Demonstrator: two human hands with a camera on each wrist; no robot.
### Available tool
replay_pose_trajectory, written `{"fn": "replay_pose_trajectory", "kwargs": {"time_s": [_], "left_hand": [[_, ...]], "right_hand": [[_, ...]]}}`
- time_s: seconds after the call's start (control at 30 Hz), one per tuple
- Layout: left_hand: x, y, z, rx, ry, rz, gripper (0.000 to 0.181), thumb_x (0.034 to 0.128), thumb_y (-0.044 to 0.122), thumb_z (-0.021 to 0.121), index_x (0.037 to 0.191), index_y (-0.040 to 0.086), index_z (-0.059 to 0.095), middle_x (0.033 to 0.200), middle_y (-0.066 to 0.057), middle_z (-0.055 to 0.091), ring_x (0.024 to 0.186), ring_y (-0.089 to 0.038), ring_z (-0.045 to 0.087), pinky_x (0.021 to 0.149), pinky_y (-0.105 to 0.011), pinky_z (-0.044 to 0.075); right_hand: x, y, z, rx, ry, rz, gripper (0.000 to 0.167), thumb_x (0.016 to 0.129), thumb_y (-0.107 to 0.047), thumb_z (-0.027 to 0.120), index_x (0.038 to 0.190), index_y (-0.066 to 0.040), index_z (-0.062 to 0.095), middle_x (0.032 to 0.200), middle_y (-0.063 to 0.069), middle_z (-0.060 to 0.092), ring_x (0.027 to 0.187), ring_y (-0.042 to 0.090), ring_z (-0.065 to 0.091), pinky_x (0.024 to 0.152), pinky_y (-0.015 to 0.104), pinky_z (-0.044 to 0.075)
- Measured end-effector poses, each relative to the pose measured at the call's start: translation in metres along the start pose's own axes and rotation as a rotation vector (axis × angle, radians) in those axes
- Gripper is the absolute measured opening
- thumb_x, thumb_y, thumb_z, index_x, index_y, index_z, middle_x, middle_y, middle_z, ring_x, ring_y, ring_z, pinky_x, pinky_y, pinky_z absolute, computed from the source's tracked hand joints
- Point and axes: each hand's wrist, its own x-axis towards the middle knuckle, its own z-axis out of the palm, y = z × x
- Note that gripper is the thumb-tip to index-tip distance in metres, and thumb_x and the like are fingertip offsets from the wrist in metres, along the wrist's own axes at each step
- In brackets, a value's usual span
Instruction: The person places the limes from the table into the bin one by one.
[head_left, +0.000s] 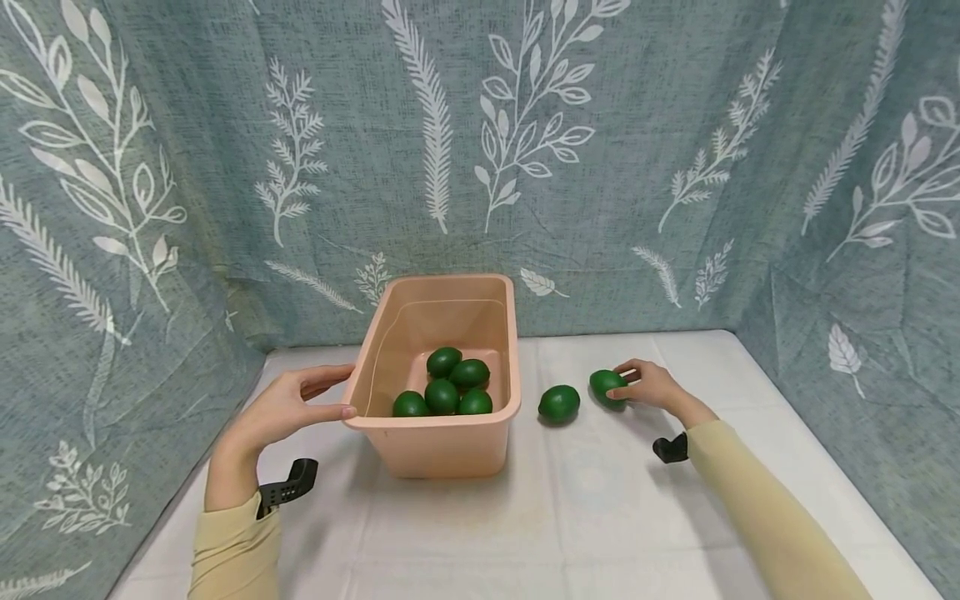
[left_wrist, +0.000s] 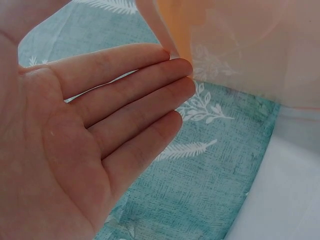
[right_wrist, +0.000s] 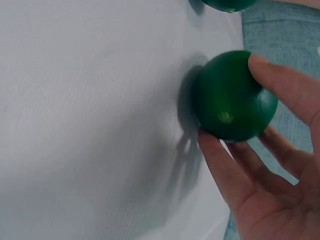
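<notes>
A pink plastic bin (head_left: 450, 446) stands on the white table with several green limes (head_left: 442, 397) inside. My left hand (head_left: 281, 408) is at its left side, thumb tip on the near left rim corner. In the left wrist view the fingers (left_wrist: 135, 85) are straight, their tips by the bin's wall (left_wrist: 240, 50). To the right of the bin, my right hand (head_left: 651, 387) pinches a lime (head_left: 607, 389) between thumb and fingers. That lime (right_wrist: 232, 100) is seen up close in the right wrist view, beside its shadow on the cloth.
Another lime (head_left: 558, 404) lies on the table between the bin and my right hand. White cloth (head_left: 600, 517) covers the table. A blue-green curtain with white leaf prints (head_left: 630, 208) hangs behind and along both sides.
</notes>
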Motion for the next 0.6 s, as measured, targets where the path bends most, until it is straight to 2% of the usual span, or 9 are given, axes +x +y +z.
{"fn": "replay_pose_trajectory", "kwargs": {"time_s": [0.13, 0.4, 0.6], "left_hand": [[0.0, -0.001, -0.001, 0.006, 0.004, 0.006, 0.066, 0.0825, 0.037, 0.074, 0.138, 0.01, 0.05, 0.14, -0.012, 0.05, 0.134, -0.039, 0.039, 0.107, -0.056, 0.038], [0.001, -0.002, 0.001, 0.005, 0.003, 0.015, 0.066, 0.0827, 0.036, 0.074, 0.138, 0.009, 0.05, 0.139, -0.013, 0.051, 0.133, -0.039, 0.04, 0.107, -0.055, 0.039], [0.001, 0.0, 0.002, 0.007, 0.002, 0.012, 0.065, 0.0831, 0.036, 0.073, 0.138, 0.009, 0.05, 0.14, -0.013, 0.051, 0.133, -0.04, 0.04, 0.106, -0.057, 0.039]], "right_hand": [[-0.003, 0.0, -0.002, 0.025, -0.017, 0.005, 0.063, 0.083, -0.033, 0.073, 0.131, 0.0, 0.051, 0.128, 0.027, 0.053, 0.108, 0.033, 0.059, 0.083, 0.035, 0.057], [-0.007, -0.002, -0.01, -0.027, 0.015, -0.018, 0.064, 0.082, -0.037, 0.073, 0.131, -0.002, 0.053, 0.126, 0.025, 0.056, 0.108, 0.035, 0.06, 0.085, 0.04, 0.055], [-0.014, -0.018, -0.025, -0.023, 0.037, -0.071, 0.064, 0.083, -0.04, 0.071, 0.132, -0.004, 0.053, 0.128, 0.025, 0.055, 0.113, 0.038, 0.056, 0.087, 0.046, 0.053]]}}
